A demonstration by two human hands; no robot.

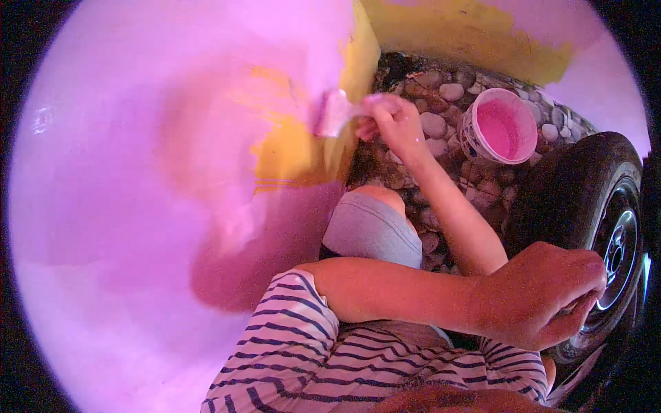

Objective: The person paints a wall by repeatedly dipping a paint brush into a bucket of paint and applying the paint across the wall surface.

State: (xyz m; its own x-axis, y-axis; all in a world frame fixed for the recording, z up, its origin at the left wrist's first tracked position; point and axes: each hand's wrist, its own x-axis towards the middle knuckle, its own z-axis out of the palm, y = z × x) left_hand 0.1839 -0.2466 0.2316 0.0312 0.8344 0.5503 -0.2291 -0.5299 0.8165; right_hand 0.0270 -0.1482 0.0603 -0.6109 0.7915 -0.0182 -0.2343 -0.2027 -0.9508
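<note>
My right hand (394,124) is raised to the wall and closed around the handle of a paintbrush (335,112). The bristles, loaded with pink paint, press on the wall (138,172) at the edge of a yellow unpainted patch (292,151). Most of the wall is wet pink. My left hand (544,296) reaches across my body to the right, fingers curled over the tread of a black tyre (575,186). A white bucket (499,127) of pink paint stands on the ground to the right of the brush hand.
The ground is set with rounded pebbles (441,124). A wheel with a silver rim (620,248) fills the right side. My grey-clad knee (372,227) is bent close to the wall. More yellow wall (468,34) shows at the top.
</note>
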